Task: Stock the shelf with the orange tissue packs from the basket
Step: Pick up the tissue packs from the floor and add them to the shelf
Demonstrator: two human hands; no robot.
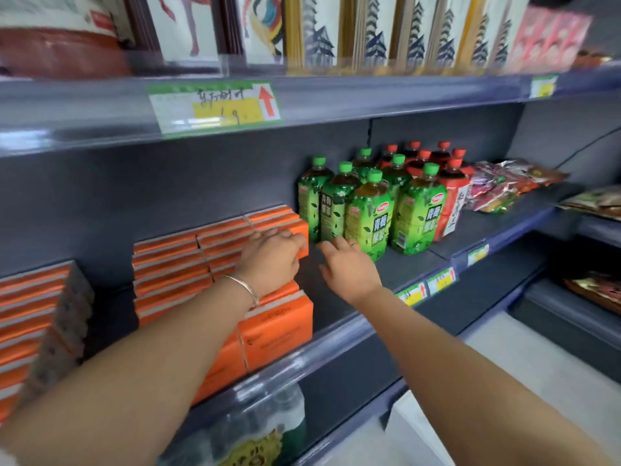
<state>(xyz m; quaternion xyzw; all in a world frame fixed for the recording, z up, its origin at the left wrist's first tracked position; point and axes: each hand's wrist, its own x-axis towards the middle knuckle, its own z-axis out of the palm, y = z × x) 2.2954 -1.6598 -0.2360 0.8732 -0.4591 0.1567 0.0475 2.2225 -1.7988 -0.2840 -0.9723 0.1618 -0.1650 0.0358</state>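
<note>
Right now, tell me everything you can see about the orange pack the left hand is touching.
The orange tissue pack is a flat, glossy, plastic-wrapped block with a pale stripe along its edge. It lies level on top of the rightmost stack, near the green-capped bottles. The left hand rests on its front, fingers curled over it. The right hand hovers alongside, apart.

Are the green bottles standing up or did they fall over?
Standing up. The green bottles all have their caps pointing up and bases on the shelf.

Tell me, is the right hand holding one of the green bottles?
No, the right hand is open and empty, just in front of the green bottles, gripping none of them.
</note>
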